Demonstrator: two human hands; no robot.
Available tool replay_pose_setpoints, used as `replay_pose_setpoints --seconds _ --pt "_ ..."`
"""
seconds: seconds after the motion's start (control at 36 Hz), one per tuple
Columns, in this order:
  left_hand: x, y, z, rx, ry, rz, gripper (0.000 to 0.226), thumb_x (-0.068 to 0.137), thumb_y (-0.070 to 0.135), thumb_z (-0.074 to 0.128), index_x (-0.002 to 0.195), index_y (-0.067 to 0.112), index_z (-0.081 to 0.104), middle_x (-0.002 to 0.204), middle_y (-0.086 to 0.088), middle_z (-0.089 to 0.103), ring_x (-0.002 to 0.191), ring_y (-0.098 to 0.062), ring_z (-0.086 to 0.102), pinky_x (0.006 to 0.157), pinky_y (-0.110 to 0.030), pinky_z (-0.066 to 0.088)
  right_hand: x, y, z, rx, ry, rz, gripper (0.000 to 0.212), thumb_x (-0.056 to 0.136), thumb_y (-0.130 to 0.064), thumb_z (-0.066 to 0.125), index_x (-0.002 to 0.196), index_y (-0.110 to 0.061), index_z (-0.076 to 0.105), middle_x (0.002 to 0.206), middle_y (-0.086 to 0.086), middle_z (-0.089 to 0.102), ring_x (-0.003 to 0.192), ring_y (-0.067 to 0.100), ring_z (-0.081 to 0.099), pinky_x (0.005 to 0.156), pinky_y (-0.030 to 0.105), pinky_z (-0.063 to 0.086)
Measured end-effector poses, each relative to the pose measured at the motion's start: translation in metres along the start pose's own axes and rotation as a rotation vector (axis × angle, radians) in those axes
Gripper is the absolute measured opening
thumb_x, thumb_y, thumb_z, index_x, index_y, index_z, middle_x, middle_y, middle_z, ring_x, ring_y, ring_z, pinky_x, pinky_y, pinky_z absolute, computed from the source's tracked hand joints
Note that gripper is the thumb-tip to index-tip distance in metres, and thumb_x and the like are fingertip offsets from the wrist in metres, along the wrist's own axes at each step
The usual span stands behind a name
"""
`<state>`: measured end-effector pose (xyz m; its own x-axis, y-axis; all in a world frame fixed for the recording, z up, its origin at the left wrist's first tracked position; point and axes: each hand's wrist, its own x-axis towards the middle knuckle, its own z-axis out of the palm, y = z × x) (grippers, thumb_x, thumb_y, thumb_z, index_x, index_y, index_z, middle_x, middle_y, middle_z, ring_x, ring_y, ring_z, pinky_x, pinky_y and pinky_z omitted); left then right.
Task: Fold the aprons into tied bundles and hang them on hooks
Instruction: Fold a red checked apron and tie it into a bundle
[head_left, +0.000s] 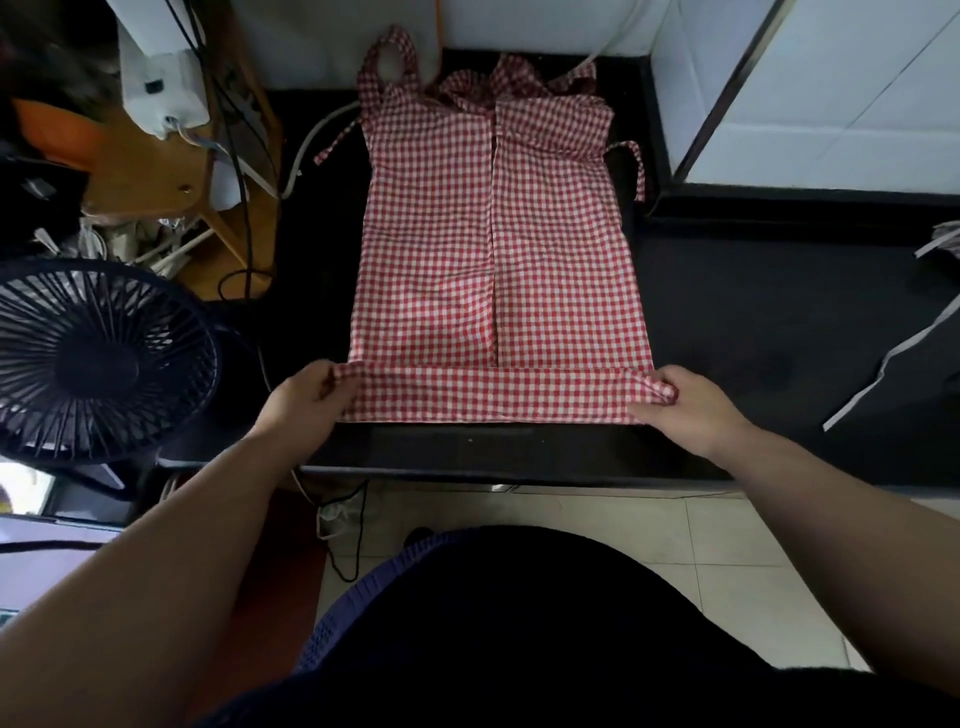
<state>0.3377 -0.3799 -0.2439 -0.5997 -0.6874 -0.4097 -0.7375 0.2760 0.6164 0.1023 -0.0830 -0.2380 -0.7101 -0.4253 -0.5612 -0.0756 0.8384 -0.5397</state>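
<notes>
A red-and-white checked apron (493, 234) lies flat on the black counter (727, 312), both long sides folded in to meet along a centre seam. Its neck loop (387, 57) and bunched ties lie at the far end; one tie (636, 166) hangs off the right side. The near hem is turned up into a narrow band (493, 395). My left hand (306, 397) pinches the band's left end. My right hand (685, 402) pinches its right end. No hooks are in view.
A black fan (98, 364) stands at the left, beside a cluttered wooden stool (156, 171) with cables. A white strap (883, 364) from another cloth lies on the counter at the right. White tiled walls rise at the back and right.
</notes>
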Motion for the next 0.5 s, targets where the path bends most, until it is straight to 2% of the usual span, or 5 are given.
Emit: replay_pose_setpoints --seconds 0.11,0.22,0.39,0.44,0.5 --pt "-0.002 0.0 0.012 0.07 0.102 -0.081 0.026 0.099 0.039 0.045 0.099 0.014 0.052 0.083 0.0 0.055 0.076 -0.021 0.051 0.059 -0.034 0.033 0.006 0.003 0.003 -0.072 0.067 0.017 0.015 0.094 -0.029 0.056 0.102 -0.018 0.052 0.098 -0.001 0.059 0.092 0.019 0.058 0.082 0.037 0.049" --pt "-0.006 -0.003 0.023 0.203 0.198 -0.167 0.034 0.1 0.044 0.038 0.101 0.012 0.048 0.085 -0.006 0.053 0.078 -0.028 0.048 0.065 -0.037 0.037 0.012 -0.001 0.009 -0.226 0.131 0.042 0.021 0.098 -0.04 0.044 0.092 -0.02 0.048 0.083 -0.004 0.056 0.085 0.023 0.059 0.091 0.048 0.046" --pt "0.0 0.001 0.025 0.291 0.23 -0.193 0.037 0.099 0.047 0.039 0.103 0.011 0.05 0.087 -0.009 0.057 0.073 -0.025 0.048 0.058 -0.034 0.033 0.021 -0.005 0.015 -0.383 0.204 0.066 0.026 0.099 -0.042 0.038 0.092 -0.018 0.045 0.078 -0.002 0.058 0.077 0.023 0.059 0.092 0.046 0.041" --pt "0.002 0.004 0.024 0.328 0.251 -0.177 0.035 0.098 0.043 0.045 0.106 0.009 0.049 0.096 -0.013 0.057 0.083 -0.031 0.052 0.062 -0.037 0.037 0.019 -0.008 0.015 -0.469 0.259 0.046 0.025 0.099 -0.041 0.04 0.094 -0.017 0.044 0.083 0.0 0.059 0.079 0.024 0.059 0.084 0.041 0.042" --pt "0.004 0.001 0.023 0.33 0.297 -0.049 0.028 0.095 0.03 0.054 0.111 0.007 0.052 0.112 -0.016 0.053 0.104 -0.035 0.05 0.076 -0.044 0.042 0.018 -0.009 0.014 -0.575 0.339 -0.065 0.02 0.097 -0.036 0.045 0.096 -0.017 0.048 0.096 0.005 0.058 0.089 0.025 0.056 0.081 0.04 0.042"
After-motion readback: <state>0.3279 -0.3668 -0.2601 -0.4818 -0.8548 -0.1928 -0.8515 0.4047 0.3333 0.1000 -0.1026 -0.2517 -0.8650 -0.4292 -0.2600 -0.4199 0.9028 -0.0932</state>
